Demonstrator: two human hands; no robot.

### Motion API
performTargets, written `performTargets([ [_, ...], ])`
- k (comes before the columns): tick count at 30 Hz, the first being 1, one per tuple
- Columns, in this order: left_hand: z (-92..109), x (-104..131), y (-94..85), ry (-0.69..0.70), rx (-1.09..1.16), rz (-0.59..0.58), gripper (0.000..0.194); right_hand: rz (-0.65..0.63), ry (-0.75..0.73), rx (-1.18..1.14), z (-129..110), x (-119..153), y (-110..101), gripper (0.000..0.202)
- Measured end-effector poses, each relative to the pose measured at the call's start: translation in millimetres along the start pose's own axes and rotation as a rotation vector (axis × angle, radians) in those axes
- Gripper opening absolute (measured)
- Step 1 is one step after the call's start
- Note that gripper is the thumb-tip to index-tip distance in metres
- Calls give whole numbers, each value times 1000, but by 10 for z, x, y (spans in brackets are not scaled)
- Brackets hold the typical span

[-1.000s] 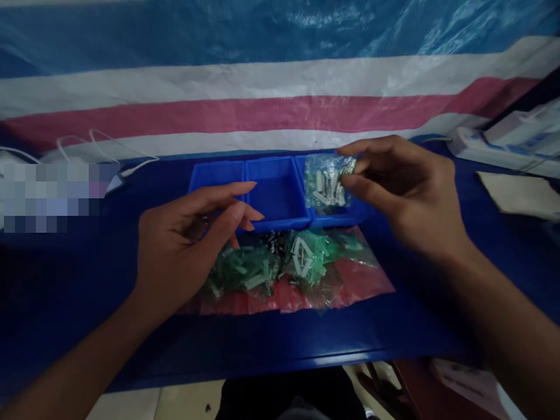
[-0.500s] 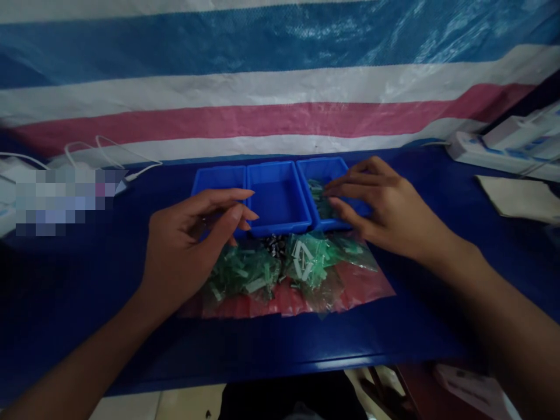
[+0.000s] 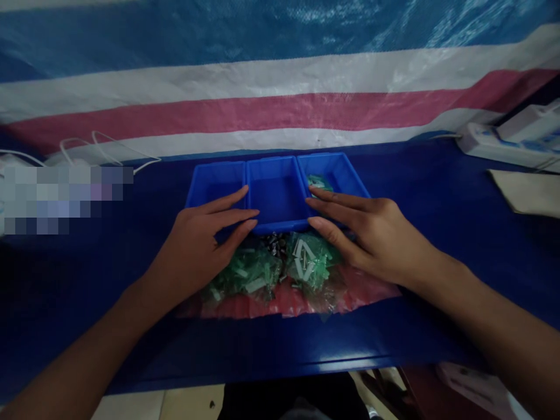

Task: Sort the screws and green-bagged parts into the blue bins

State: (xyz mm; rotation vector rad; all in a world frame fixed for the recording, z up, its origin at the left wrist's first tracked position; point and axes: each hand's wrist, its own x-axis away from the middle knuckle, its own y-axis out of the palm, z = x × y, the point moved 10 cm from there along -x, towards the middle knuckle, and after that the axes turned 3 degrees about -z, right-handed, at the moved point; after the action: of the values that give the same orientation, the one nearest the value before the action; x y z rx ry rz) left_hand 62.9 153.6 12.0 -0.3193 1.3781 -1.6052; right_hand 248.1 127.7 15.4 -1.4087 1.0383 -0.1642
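Note:
Three blue bins stand side by side: a left bin, a middle bin and a right bin. My left hand has its fingers stretched out over the near part of the left bin, fingertips at the middle bin's left front edge. My right hand reaches over the right bin's front with fingers extended, tips by the wall shared with the middle bin. Pale green pieces lie in the right bin. In front are clear bags of greenish pieces, white strips with screws and small dark parts.
A red plastic sheet or bag lies under the clear bags on the blue table. White cables are at the left, a white power strip and a beige pad at the right. A striped tarp hangs behind.
My right hand has come out of the right bin's inside and moved left to its near left wall. My left hand has shifted slightly right, its fingers spreading at the middle bin's edge.

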Motion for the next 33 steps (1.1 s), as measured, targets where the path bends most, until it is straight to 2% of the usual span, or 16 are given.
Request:
performTargets([
  [4,13,-8,8,38,51,-20,29,39,-8,-14,-43,5,-15,28],
  [9,31,-19,-10,59,85,-10,23,172,-71,28,-203,14,-263,21],
  [11,25,-18,-18,50,82,-5,23,154,-83,56,-252,24,-281,24],
  [13,26,-16,-18,51,69,-6,23,72,-60,46,-236,28,-206,25],
  [16,10,-14,-30,37,42,7,24,-54,-1,-143,-163,26,-63,28],
  [18,21,-15,-72,33,12,48,22,-86,97,-352,-79,15,-22,22],
  [20,112,-14,-139,86,0,107,24,-34,227,-585,28,9,-49,13],
  [23,349,10,-241,231,50,189,42,83,413,-941,175,38,-57,5],
  [26,568,64,-278,355,92,219,58,112,494,-1222,211,50,43,3],
  [29,682,130,-299,426,125,238,48,76,511,-1368,171,39,159,1],
  [31,627,132,-324,375,215,235,33,43,502,-1363,123,33,202,4],
  [33,517,110,-337,271,313,217,22,47,469,-1235,89,32,173,6],
])
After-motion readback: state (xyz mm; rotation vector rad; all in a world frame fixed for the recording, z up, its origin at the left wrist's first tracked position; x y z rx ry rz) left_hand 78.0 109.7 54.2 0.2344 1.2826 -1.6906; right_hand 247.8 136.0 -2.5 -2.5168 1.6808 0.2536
